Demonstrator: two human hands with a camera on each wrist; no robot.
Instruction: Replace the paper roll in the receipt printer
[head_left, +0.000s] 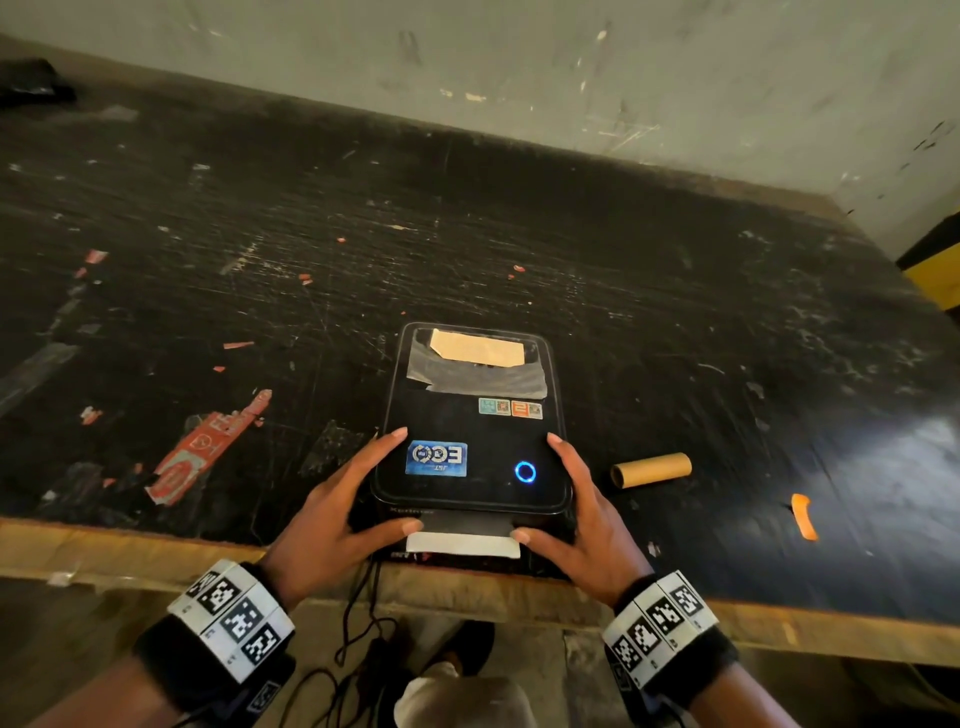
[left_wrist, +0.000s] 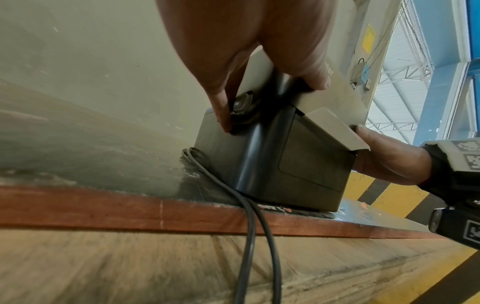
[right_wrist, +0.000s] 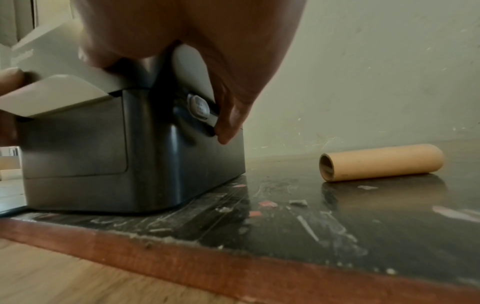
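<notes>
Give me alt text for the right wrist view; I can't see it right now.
The right hand grips the corner of the black receipt printer, one fingertip beside the grey side latch and the thumb at the front. A strip of white paper sticks out of the front slot. An empty cardboard core lies on the scuffed black table to the right.

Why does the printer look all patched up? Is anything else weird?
The printer has gray tape and a scrap of brown paper stuck across the back of its lid, like a rough repair. Beside it, an empty cardboard tube lies loose on the table, which is scratched and littered with torn red scraps.
</notes>
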